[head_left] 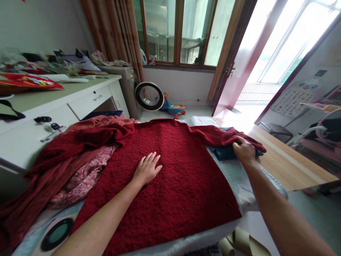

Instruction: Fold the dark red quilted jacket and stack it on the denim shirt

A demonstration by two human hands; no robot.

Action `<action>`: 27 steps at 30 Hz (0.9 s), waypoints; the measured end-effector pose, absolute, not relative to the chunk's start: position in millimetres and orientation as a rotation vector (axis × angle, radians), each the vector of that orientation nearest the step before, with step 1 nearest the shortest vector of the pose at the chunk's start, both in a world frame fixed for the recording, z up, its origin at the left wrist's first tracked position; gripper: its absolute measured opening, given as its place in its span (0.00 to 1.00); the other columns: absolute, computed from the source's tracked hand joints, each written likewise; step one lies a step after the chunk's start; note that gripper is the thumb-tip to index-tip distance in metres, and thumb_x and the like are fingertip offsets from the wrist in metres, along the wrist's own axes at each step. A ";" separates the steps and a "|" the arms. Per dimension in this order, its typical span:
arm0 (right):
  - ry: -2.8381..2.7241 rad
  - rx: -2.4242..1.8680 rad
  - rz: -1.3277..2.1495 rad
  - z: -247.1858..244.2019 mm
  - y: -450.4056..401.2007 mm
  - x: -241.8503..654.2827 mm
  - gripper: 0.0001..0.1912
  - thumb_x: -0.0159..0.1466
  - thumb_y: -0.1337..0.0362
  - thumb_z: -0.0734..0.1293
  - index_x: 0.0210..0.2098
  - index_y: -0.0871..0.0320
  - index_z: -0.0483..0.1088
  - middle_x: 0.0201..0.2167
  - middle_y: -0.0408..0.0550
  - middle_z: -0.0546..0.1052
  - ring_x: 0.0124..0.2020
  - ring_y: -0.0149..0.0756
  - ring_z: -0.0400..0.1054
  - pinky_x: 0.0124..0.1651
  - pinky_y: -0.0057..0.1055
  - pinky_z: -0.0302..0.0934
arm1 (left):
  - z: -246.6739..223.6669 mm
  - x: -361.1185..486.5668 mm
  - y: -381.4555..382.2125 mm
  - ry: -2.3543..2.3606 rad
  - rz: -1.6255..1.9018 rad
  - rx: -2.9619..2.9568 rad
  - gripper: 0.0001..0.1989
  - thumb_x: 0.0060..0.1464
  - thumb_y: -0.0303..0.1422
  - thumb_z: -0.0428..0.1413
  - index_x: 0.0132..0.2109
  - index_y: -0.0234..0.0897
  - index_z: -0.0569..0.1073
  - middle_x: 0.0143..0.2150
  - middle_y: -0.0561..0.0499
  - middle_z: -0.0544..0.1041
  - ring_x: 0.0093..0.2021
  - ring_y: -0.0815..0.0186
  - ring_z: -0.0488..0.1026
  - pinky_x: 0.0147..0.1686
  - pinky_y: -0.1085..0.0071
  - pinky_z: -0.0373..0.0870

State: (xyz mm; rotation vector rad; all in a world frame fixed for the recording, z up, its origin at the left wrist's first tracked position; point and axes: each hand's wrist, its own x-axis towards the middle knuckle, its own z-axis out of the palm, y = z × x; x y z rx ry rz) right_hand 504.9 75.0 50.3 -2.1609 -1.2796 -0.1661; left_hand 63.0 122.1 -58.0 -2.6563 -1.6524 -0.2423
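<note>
- On the pale cover (pixel 230 177), has a dark red garment (pixel 186 192) laid out flat, hem toward the near edge, sleeves out to both sides.
- Rests the left hand (pixel 148 169) palm down on the garment's middle, fingers slightly spread.
- Pinches the sleeve on the right (pixel 218 135) near its end with the right hand (pixel 244 151), thumb and fingers drawn in on the fabric.
- Beneath that sleeve, shows some dark blue cloth (pixel 222 153).
- Leaves the other sleeve (pixel 98 137) bunched over rust-red cloth (pixel 34 209) and red-and-white patterned cloth (pixel 85 177).
- At the near left, includes a pale item with a dark round face (pixel 57 233), beside the left forearm.
- On the right, borders a wooden tabletop (pixel 287 156).
- Farther left, includes a white cabinet (pixel 92 101), cluttered on top, with a red packet (pixel 26 83) there.
- At the back, shows a round appliance door (pixel 149 96) swung open, near a blue-and-orange toy (pixel 176 107), below a brown-framed window (pixel 162 32).
</note>
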 end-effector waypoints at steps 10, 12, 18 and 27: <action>-1.567 -1.739 0.112 25.3 74.4 430.9 0.25 0.61 0.62 0.60 0.57 0.57 0.66 0.33 0.46 0.79 0.31 0.36 0.71 0.41 0.33 0.64 | -56.0 62.5 122.0 -1.653 -0.241 -2.669 0.28 0.63 0.45 0.46 0.66 0.37 0.62 0.69 0.42 0.58 0.69 0.54 0.53 0.65 0.53 0.49; -1.474 -1.820 -0.033 25.8 68.6 435.5 0.21 0.63 0.61 0.58 0.52 0.58 0.69 0.30 0.46 0.76 0.29 0.37 0.69 0.41 0.34 0.63 | -55.2 63.3 121.3 -1.659 -0.249 -2.676 0.28 0.63 0.44 0.46 0.65 0.37 0.62 0.69 0.42 0.58 0.69 0.54 0.53 0.65 0.53 0.49; -1.501 -2.117 -0.420 16.6 55.4 467.3 0.38 0.54 0.50 0.68 0.61 0.61 0.61 0.56 0.62 0.66 0.55 0.57 0.60 0.52 0.48 0.58 | -52.3 63.3 124.9 -1.717 -0.248 -2.713 0.28 0.62 0.43 0.47 0.65 0.36 0.63 0.69 0.40 0.58 0.69 0.53 0.53 0.65 0.52 0.49; -1.432 -1.925 -0.370 22.2 53.0 466.2 0.16 0.62 0.67 0.58 0.44 0.57 0.75 0.47 0.54 0.75 0.48 0.46 0.67 0.53 0.42 0.61 | -11.6 116.3 121.8 -1.673 -0.714 -3.105 0.28 0.53 0.39 0.55 0.60 0.34 0.68 0.66 0.38 0.63 0.66 0.53 0.59 0.64 0.57 0.56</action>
